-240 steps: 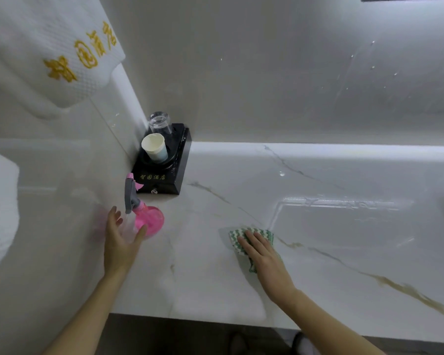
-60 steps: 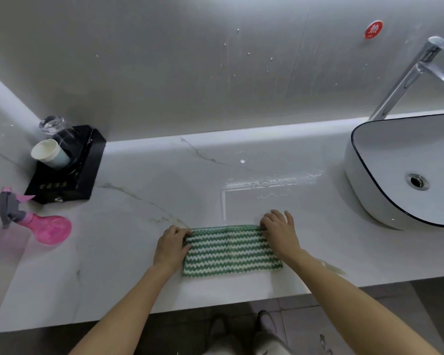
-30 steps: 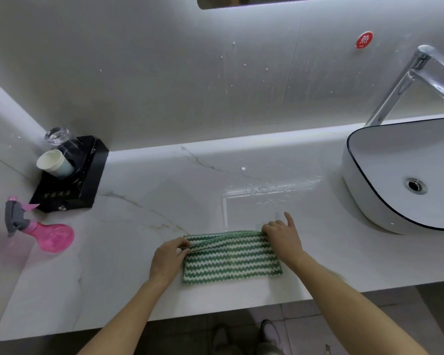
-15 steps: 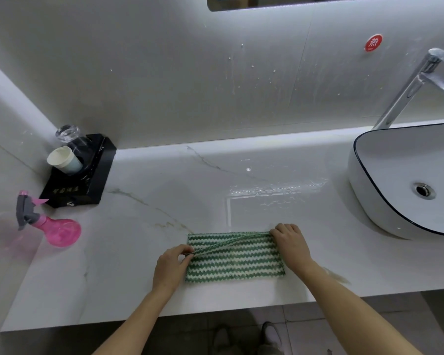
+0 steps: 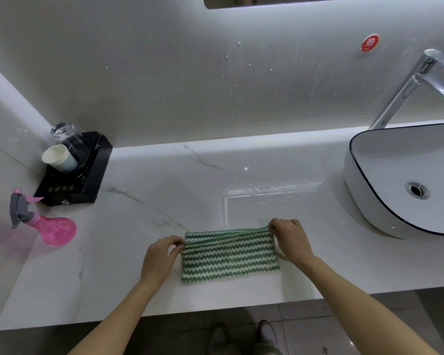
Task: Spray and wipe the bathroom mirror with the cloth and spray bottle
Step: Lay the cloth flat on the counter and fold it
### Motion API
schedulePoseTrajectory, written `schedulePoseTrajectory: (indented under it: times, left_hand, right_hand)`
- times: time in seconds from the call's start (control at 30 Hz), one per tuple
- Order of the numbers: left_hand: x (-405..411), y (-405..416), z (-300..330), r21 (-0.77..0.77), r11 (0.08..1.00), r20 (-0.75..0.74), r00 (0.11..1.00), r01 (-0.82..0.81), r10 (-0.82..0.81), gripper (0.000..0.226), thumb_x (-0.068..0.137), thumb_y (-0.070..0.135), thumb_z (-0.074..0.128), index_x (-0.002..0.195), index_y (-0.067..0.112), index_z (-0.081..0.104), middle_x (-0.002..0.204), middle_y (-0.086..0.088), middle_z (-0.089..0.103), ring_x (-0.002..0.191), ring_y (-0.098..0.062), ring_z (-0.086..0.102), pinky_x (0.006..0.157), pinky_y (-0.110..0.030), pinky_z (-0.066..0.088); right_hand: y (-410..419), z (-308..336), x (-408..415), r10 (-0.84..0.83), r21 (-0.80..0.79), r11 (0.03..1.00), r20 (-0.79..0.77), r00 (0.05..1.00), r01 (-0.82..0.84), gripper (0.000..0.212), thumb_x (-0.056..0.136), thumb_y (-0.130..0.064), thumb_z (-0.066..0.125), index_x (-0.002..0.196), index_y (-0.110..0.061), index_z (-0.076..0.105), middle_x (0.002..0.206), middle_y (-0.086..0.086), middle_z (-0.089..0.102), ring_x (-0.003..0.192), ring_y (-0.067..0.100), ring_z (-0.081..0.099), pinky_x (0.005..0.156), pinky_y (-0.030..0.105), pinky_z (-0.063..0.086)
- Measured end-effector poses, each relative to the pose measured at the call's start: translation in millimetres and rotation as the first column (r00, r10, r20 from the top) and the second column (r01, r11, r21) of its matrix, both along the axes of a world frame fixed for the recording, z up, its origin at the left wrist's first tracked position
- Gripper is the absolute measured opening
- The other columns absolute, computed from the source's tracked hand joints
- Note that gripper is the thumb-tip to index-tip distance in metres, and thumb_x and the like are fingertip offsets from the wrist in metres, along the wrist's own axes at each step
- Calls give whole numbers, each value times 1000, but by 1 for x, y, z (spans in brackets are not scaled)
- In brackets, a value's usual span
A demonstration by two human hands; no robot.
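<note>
A green and white zigzag cloth lies spread on the white marble counter near its front edge. My left hand pinches the cloth's upper left corner. My right hand pinches its upper right corner, and the far edge is lifted slightly between them. The pink spray bottle with a grey trigger stands at the far left of the counter, apart from both hands. Only the bottom edge of the mirror shows at the top of the view.
A black tray in the back left corner holds a paper cup and a glass. A white basin with a chrome tap fills the right side. Water drops dot the wall and counter.
Both hands went from lying on the cloth's ends to pinching its far corners and lifting that edge. Eight seconds ago my left hand was at the spray bottle, which now stands alone.
</note>
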State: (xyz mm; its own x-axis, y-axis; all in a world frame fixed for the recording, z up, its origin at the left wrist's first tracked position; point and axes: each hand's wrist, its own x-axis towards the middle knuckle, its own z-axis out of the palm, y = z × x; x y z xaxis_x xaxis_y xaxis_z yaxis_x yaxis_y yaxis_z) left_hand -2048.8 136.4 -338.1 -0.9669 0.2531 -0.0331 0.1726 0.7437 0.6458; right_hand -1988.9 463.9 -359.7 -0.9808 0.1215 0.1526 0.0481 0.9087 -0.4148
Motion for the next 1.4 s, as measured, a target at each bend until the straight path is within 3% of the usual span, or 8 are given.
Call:
schedulePoseTrajectory:
  times: [0.23, 0.4, 0.57, 0.73, 0.9, 1.17, 1.27, 1.4]
  left_hand:
    - [-19, 6, 22, 26, 999, -106, 994, 20, -17, 7, 83, 10, 66, 87, 15, 69, 82, 12, 64, 79, -9, 60, 72, -8, 38]
    - [-33, 13, 40, 59, 998, -213, 977, 12, 1, 6, 82, 9, 67, 86, 13, 70, 82, 8, 67, 79, -12, 61, 76, -26, 46]
    - [-35, 22, 46, 115, 993, -258, 965, -7, 37, 6, 81, 10, 68, 86, 13, 70, 83, 10, 65, 82, -10, 58, 78, -25, 44]
    - [-7, 13, 14, 7, 996, -214, 973, 88, -84, 8, 77, 11, 72, 84, 15, 70, 82, 4, 68, 78, -11, 59, 75, -26, 47]
    - [27, -3, -23, -157, 962, -130, 961, 224, -245, 12, 75, 12, 75, 82, 19, 69, 81, 7, 67, 76, -9, 60, 72, -28, 50]
    - [42, -4, -43, -306, 920, -79, 956, 247, -283, 15, 69, 16, 78, 76, 24, 68, 79, 11, 63, 83, -7, 54, 79, -24, 38]
    - [42, 0, -39, -391, 885, -120, 939, 252, -321, 5, 77, 28, 63, 76, 27, 68, 78, 13, 63, 84, -8, 57, 80, -21, 35]
    - [37, 22, -20, -352, 904, -209, 921, 243, -329, 32, 82, 38, 41, 87, 26, 70, 75, 15, 66, 74, -6, 62, 74, -18, 34]
  right_hand:
    - [6, 15, -14, -58, -217, 975, -54, 997, 45, 15, 83, 6, 63, 77, -8, 60, 70, -3, 57, 65, 21, 51, 65, 31, 42]
    - [12, 38, -26, -100, -274, 960, -125, 987, 63, 12, 80, 3, 68, 77, -8, 64, 72, -3, 62, 64, 18, 57, 67, 34, 48]
    - [18, 38, -31, -181, -277, 951, -154, 971, 134, 10, 78, -3, 73, 77, -10, 66, 71, -3, 64, 64, 20, 60, 72, 42, 50]
    - [18, 17, -5, -153, -213, 968, -72, 986, 135, 12, 74, -4, 78, 74, -12, 68, 71, -1, 66, 63, 20, 61, 69, 39, 49]
    - [11, -9, 30, -67, -84, 994, 44, 997, 71, 21, 62, 0, 82, 66, -14, 66, 69, 0, 65, 60, 23, 62, 67, 31, 34]
    - [2, -30, 55, -27, 27, 999, 97, 995, 25, 26, 59, 1, 81, 64, -19, 67, 69, -5, 64, 61, 20, 62, 65, 30, 35]
    - [2, -31, 58, -42, 25, 999, 66, 997, 40, 25, 60, 1, 81, 65, -20, 68, 70, -4, 64, 62, 20, 61, 65, 30, 37]
    - [-4, -32, 66, -69, 0, 998, -1, 998, 69, 19, 63, -4, 78, 64, -20, 68, 69, -6, 63, 60, 18, 60, 65, 29, 38]
